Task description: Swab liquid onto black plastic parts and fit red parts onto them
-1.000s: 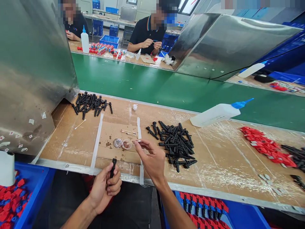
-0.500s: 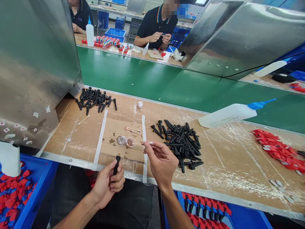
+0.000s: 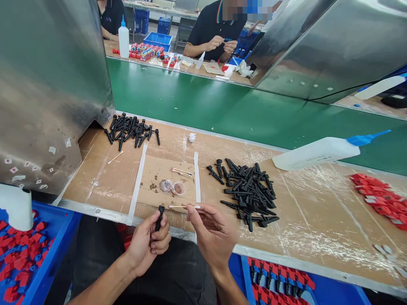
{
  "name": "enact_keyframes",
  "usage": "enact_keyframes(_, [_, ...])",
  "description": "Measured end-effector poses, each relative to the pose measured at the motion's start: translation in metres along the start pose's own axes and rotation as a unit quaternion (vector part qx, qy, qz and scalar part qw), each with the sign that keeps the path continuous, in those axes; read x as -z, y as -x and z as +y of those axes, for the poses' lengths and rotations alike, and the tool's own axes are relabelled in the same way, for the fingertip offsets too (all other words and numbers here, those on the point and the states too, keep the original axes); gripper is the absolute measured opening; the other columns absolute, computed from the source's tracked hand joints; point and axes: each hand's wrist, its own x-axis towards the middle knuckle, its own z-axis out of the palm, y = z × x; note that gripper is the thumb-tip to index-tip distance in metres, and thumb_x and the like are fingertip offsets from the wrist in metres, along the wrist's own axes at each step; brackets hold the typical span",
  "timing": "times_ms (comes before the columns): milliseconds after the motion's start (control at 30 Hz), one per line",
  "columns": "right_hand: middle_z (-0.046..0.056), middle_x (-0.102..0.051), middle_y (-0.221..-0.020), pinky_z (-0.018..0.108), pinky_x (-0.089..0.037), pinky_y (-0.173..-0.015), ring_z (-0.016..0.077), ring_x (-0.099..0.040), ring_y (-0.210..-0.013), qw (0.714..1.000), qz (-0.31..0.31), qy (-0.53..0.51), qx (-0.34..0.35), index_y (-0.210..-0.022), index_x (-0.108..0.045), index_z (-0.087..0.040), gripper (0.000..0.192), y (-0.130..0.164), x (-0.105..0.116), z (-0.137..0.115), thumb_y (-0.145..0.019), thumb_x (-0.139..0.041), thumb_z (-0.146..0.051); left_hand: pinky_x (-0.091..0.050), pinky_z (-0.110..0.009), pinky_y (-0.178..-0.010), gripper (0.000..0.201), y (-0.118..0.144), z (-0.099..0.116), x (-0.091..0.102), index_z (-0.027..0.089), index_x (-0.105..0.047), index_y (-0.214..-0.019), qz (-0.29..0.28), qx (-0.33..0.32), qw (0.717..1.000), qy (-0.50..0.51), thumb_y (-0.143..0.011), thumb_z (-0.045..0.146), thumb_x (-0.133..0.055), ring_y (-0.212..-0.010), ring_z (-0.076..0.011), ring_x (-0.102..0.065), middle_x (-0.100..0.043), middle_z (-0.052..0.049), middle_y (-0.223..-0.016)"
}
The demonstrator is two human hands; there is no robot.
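1. Two bare hands meet low in the middle of the head view, just past the near edge of the cardboard-covered workbench (image 3: 104,182).
2. Left hand (image 3: 149,245) is curled shut around a small black plastic pin (image 3: 158,218); the pin stands nearly upright with its head clear above the fingers, so the top is exposed to the other hand.
3. Right hand (image 3: 211,235) pinches a thin wooden cotton swab (image 3: 184,207) between thumb and fingertips, the remaining fingers loosely bent. The swab lies level and points left, its tip just beside the pin's head.
4. Just above the hands, two small clear round dishes (image 3: 173,187) sit touching each other on the cardboard, within easy reach of the swab. Spare swabs (image 3: 182,172) lie beyond them.
5. Right of centre, a loose heap of black pins (image 3: 246,190) lies close to the right hand; a second smaller heap (image 3: 132,127) sits upper left beside the sheet-metal guard (image 3: 47,84).
6. A white squeeze bottle with blue nozzle (image 3: 321,150) lies on its side at the right, along the edge of the green conveyor belt (image 3: 206,106).
7. Blue bins of red parts (image 3: 19,258) fill the lower left corner; another person's hands work at the top of the frame across the belt.
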Motion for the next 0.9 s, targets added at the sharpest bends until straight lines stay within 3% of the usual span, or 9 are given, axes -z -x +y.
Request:
enact_keyframes(300, [-0.002,-0.070,-0.079,0.023,-0.058,-0.065,0.0123,-0.069,-0.069,0.999,-0.038,0.018,0.023,-0.090,-0.067,-0.024,0.016,0.009,-0.007,0.012,-0.080,-0.071,-0.012,-0.012,-0.016,-0.037,0.029,0.001,0.000,0.000,0.017,-0.046,-0.078,0.001,-0.003,1.000,-0.005,-0.096,0.039,-0.039,-0.041,-0.0050,-0.011,-0.022,0.009,-0.053])
enact_keyframes(900, [0.004,-0.073,-0.083,0.030,-0.060,-0.067,0.0182,-0.071,-0.074,0.992,-0.057,0.092,0.064,-0.091,-0.068,-0.021,0.012,0.013,-0.005,0.016,-0.081,-0.069,-0.014,-0.012,-0.016,-0.038,0.028,0.001,-0.004,0.004,0.018,-0.046,-0.079,-0.008,-0.013,1.000,-0.012,-0.096,0.039,-0.041,-0.041,-0.0052,-0.010,-0.022,0.010,-0.053])
